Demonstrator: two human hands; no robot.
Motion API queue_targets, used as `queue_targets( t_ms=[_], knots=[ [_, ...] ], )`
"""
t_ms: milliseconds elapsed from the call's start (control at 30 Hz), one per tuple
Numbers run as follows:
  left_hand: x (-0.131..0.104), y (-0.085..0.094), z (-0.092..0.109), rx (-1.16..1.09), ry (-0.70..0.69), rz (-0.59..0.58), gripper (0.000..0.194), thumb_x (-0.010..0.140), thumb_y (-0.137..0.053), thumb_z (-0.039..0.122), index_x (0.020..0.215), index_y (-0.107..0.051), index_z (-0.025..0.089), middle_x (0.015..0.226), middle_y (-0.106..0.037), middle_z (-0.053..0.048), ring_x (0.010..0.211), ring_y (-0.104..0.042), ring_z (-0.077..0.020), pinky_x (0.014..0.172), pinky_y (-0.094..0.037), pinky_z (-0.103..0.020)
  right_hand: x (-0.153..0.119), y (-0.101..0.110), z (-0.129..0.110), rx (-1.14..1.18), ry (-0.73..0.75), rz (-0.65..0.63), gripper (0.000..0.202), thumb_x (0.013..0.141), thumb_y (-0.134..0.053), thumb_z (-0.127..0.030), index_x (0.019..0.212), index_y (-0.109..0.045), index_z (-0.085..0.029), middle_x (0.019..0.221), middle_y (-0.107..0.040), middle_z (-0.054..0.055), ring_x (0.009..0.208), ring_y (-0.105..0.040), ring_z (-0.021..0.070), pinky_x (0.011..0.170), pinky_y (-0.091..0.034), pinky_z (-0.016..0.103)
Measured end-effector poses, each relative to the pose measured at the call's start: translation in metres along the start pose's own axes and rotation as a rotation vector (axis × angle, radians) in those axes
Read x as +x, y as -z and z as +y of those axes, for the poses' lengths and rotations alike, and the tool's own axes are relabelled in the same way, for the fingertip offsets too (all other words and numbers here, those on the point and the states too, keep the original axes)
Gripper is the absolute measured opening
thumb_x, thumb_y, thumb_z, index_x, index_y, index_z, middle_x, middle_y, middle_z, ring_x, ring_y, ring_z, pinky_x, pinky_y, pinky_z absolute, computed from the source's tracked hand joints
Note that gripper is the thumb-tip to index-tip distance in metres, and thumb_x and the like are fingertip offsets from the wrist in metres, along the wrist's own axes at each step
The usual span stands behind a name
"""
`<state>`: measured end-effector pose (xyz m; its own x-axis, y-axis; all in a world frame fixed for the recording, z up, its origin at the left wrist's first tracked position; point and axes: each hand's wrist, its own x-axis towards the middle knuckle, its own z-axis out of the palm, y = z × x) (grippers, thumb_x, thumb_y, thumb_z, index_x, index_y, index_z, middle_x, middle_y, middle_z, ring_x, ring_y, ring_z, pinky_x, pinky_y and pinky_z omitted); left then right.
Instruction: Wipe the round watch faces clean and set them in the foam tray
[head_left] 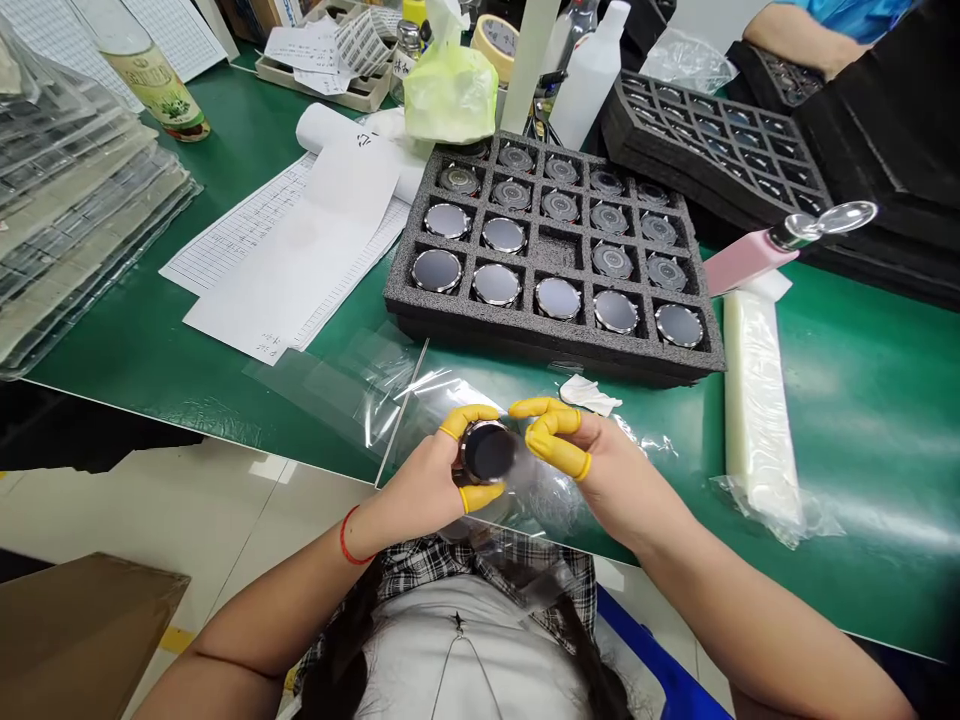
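My left hand (420, 480), with yellow finger cots on its fingertips, grips a round watch case (487, 452) by its rim. The dark glass faces up. Just right of it, my right hand (581, 450), also in yellow finger cots, has thumb and finger pinched together. A blurred, see-through film (520, 468) hangs between those fingertips and the watch. Beyond both hands lies a black foam tray (480, 315) with watch cases in its pockets, some showing glass faces and others their backs. One pocket in the tray's middle (559, 252) holds no watch.
Clear plastic sheets (337, 390) and a crumpled white tissue (590, 394) lie by the hands. At right are a wrapped white block (757, 400) and a pink bottle (746, 265). Papers (292, 240) and stacked clear trays (75, 200) stand left. Another person's arm (802, 40) shows behind.
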<state>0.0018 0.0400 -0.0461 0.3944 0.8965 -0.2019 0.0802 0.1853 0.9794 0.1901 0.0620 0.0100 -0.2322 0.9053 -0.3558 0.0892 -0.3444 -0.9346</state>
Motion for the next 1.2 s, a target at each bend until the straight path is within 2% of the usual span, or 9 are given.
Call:
queue_targets(
  t_ms=[100,200,467,667,900,1067,1200],
  knots=[
    [0.0012,0.0014,0.0006,0.053,-0.011,-0.014,0.059,0.076,-0.074,0.021,0.126,-0.045,0.029,0.108,-0.064,-0.002,0.089,-0.065,-0.018,0.079,-0.053,-0.03,0.0046,-0.0044,0.0035,0.088,-0.08,-0.014,0.028,0.065,-0.082,-0.047,0.065,-0.07,-0.022,0.105,-0.069,0.003,0.098,-0.061,0.021,0.092,-0.046,0.036],
    [0.0024,0.0029,0.003,0.086,-0.004,-0.027,0.057,0.077,-0.073,0.022,0.126,-0.045,0.03,0.105,-0.064,0.0,0.086,-0.065,-0.0164,0.08,-0.052,-0.029,0.0036,-0.0038,0.0028,0.128,-0.113,-0.03,0.024,0.066,-0.083,-0.044,0.065,-0.072,-0.023,0.104,-0.069,0.003,0.095,-0.06,0.0189,0.09,-0.046,0.033],
    [0.0031,0.0025,0.0045,0.08,0.022,-0.043,0.056,0.078,-0.073,0.027,0.127,-0.045,0.031,0.107,-0.064,0.0,0.086,-0.066,-0.0158,0.078,-0.053,-0.027,0.0024,0.0008,0.0049,0.169,-0.11,-0.048,0.017,0.071,-0.08,-0.039,0.068,-0.074,-0.024,0.112,-0.067,0.002,0.097,-0.059,0.018,0.089,-0.045,0.032],
    [0.0018,0.003,0.0068,0.137,-0.026,-0.045,0.056,0.08,-0.072,0.028,0.128,-0.044,0.033,0.114,-0.064,0.001,0.094,-0.065,-0.0153,0.083,-0.051,-0.025,0.0057,-0.0037,0.0066,0.177,-0.126,-0.055,0.021,0.068,-0.082,-0.042,0.068,-0.074,-0.022,0.108,-0.067,0.002,0.095,-0.06,0.0181,0.09,-0.045,0.032],
    [0.0015,0.0027,0.0037,0.144,-0.008,-0.053,0.058,0.08,-0.071,0.025,0.129,-0.041,0.036,0.112,-0.064,0.003,0.09,-0.065,-0.0135,0.08,-0.051,-0.024,0.0046,-0.0039,0.0086,0.183,-0.121,-0.053,0.02,0.066,-0.083,-0.039,0.067,-0.072,-0.022,0.106,-0.068,0.002,0.093,-0.06,0.0169,0.089,-0.046,0.03],
    [0.0026,0.0025,0.0034,0.178,-0.025,-0.039,0.058,0.08,-0.072,0.027,0.128,-0.042,0.035,0.122,-0.06,0.001,0.103,-0.063,-0.0173,0.083,-0.052,-0.025,0.0045,-0.0038,0.0082,0.192,-0.119,-0.072,0.018,0.07,-0.081,-0.039,0.068,-0.073,-0.023,0.105,-0.067,0.001,0.094,-0.059,0.0162,0.09,-0.045,0.03],
    [0.0023,0.0026,0.004,0.197,-0.024,-0.038,0.057,0.08,-0.072,0.027,0.129,-0.043,0.034,0.122,-0.06,0.0,0.103,-0.063,-0.0174,0.084,-0.052,-0.025,0.0037,-0.004,0.0081,0.19,-0.123,-0.073,0.016,0.071,-0.08,-0.038,0.069,-0.073,-0.024,0.107,-0.066,0.0,0.094,-0.059,0.0158,0.09,-0.045,0.03]
  ],
)
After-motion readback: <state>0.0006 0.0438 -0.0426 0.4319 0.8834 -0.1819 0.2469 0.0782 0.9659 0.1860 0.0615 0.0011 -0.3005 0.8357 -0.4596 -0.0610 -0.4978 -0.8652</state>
